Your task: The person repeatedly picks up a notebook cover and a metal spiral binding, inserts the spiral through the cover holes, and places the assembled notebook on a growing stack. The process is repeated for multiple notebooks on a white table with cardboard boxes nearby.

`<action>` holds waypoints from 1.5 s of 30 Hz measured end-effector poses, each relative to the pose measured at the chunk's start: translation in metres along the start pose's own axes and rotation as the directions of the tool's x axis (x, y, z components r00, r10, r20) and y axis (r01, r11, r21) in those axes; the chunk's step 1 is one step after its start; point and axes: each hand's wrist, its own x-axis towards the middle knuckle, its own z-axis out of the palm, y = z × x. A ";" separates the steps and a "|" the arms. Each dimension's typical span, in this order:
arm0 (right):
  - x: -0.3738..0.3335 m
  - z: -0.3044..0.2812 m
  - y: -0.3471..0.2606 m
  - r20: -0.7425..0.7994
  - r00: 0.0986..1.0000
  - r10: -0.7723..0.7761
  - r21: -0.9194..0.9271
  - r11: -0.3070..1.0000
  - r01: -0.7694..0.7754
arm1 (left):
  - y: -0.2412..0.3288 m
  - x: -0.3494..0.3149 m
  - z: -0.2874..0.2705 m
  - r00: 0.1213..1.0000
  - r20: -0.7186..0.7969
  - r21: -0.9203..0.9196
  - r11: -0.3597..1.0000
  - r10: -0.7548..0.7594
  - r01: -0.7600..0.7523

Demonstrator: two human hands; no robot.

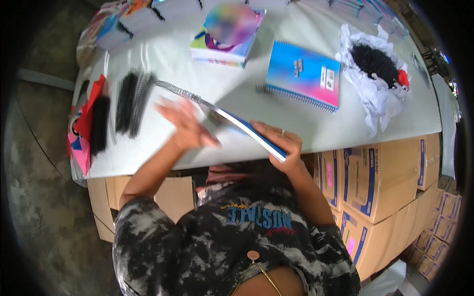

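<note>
My right hand [282, 143] grips a thin notebook [242, 124] by its near end, seen nearly edge-on with a dark blue cover. From its far end a loose spiral binding coil [180, 92] sticks out to the left. My left hand [185, 123], smeared by motion, is open just below that coil, with fingers spread; whether it touches the coil I cannot tell. Left of it lies a bundle of black spiral coils [132, 104]. Another black bundle [101, 123] rests beside red and pink material [93, 111] at the table's left edge.
A finished-looking blue and pink spiral notebook [301, 74] lies on the white table [163, 59]. A stack of colourful books [222, 52] stands behind. At right, crumpled white cloth [368, 106] holds a black tangle [377, 64]. Notebook stacks [173, 10] line the back; cardboard boxes [385, 172] fill below right.
</note>
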 end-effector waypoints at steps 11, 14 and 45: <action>-0.001 0.006 -0.010 0.093 0.992 -0.091 0.020 0.996 0.089 | -0.035 0.000 -0.008 0.948 -0.159 -0.091 0.961 -0.274 0.262; 0.004 0.008 -0.006 0.077 0.994 -0.079 0.002 0.997 0.079 | 0.017 0.053 -0.009 0.977 -0.013 -0.061 0.975 -0.215 0.214; 0.000 0.013 -0.001 -0.095 0.995 0.026 0.000 1.000 -0.026 | 0.083 0.010 0.006 0.979 0.038 -0.302 0.936 0.198 -0.178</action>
